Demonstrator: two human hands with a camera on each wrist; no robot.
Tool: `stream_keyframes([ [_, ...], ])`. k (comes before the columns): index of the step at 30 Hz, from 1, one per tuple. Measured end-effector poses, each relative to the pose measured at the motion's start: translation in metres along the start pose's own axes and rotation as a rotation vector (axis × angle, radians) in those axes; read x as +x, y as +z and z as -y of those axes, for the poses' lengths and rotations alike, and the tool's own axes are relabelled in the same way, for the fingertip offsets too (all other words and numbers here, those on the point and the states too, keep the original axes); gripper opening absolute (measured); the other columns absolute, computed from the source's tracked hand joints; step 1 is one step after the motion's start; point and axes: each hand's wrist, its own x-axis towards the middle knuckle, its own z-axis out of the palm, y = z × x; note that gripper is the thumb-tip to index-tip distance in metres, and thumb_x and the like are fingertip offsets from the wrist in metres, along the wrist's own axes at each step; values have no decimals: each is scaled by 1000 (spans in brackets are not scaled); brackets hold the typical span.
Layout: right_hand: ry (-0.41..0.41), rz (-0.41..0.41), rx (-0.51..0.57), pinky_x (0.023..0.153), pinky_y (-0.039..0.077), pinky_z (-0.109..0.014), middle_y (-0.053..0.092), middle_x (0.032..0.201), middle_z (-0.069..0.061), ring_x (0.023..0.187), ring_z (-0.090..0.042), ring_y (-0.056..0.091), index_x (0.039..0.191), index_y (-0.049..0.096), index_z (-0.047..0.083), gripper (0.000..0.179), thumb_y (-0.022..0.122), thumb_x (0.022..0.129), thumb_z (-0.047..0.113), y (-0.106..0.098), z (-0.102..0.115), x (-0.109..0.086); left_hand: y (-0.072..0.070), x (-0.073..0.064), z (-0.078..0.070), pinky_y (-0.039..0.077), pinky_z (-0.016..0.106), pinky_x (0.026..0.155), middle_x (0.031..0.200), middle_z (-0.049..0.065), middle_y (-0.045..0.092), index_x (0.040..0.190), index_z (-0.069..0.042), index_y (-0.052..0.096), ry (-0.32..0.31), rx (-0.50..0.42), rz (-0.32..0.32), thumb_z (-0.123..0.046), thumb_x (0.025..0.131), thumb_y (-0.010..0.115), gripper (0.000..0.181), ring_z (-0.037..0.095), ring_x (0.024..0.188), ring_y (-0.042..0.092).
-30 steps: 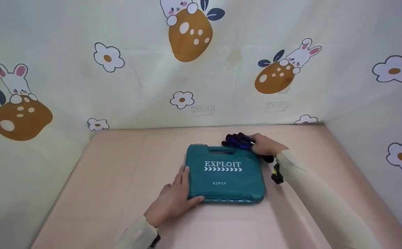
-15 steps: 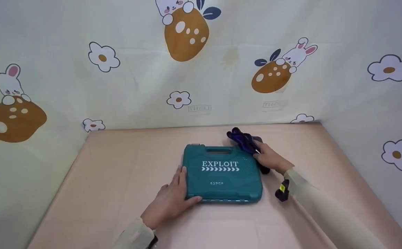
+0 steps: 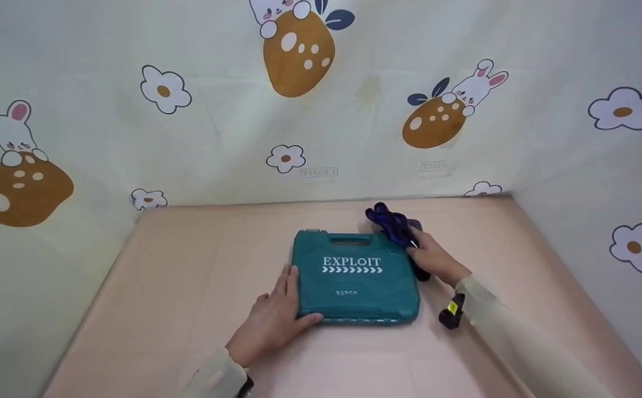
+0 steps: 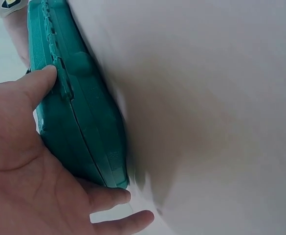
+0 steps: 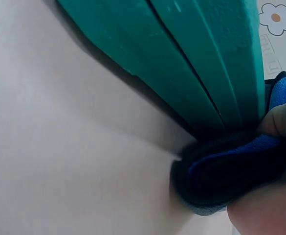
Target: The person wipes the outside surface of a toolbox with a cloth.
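Observation:
A green plastic tool case point(image 3: 354, 298), lettered EXPLOIT, lies closed and flat in the middle of the table. My left hand point(image 3: 273, 318) rests along its left side, fingers straight and thumb on the front edge; the left wrist view shows that thumb point(image 4: 40, 83) against the latch strip. At the case's far right corner my right hand point(image 3: 434, 257) grips a dark blue and black glove point(image 3: 392, 224). Its finger ends point to the back and overlap the case's corner. In the right wrist view the folded cuff of the glove point(image 5: 201, 176) sits against the case's side.
The table point(image 3: 199, 265) has a pale pink cover. Cloth walls point(image 3: 215, 138) printed with rabbits and flowers enclose its back and sides. A black wrist strap piece with a yellow patch point(image 3: 452, 311) hangs below the right sleeve.
My right hand has drawn the glove a little right and toward me, turning its finger ends to the back. The left hand and the case stay put; the head view shifted slightly.

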Motion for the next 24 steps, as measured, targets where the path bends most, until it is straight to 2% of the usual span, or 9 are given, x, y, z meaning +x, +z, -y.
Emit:
stream_keyframes([
  [5, -11, -43, 13, 117, 13, -56, 27, 160, -26, 149, -39, 19, 158, 25, -5, 61, 38, 98, -7, 4, -1, 2, 1, 0, -1, 32, 66, 107, 166, 23, 9, 161, 1, 10, 5, 7, -24, -66, 90, 65, 112, 38, 144, 33],
  [11, -37, -79, 15, 118, 13, -55, 30, 159, -25, 149, -39, 20, 156, 32, -3, 61, 38, 96, -9, 8, -2, 2, 1, -1, -2, 32, 66, 107, 166, 24, 10, 161, 1, 11, 9, 2, -36, -65, 90, 65, 112, 39, 143, 34],
  [17, -54, -90, 21, 117, 14, -56, 35, 157, -25, 148, -39, 23, 154, 37, -2, 59, 39, 95, -9, 6, -4, -1, 2, 0, -2, 33, 67, 106, 166, 23, 9, 161, 0, 10, 16, -1, -40, -66, 90, 64, 111, 39, 143, 34],
  [24, -81, -73, 26, 117, 12, -59, 35, 157, -26, 148, -40, 22, 156, 34, -1, 62, 39, 95, -10, 7, -5, -5, 2, -1, -1, 34, 66, 105, 166, 24, 10, 161, 1, 11, 3, -4, -39, -66, 90, 65, 111, 39, 143, 35],
])
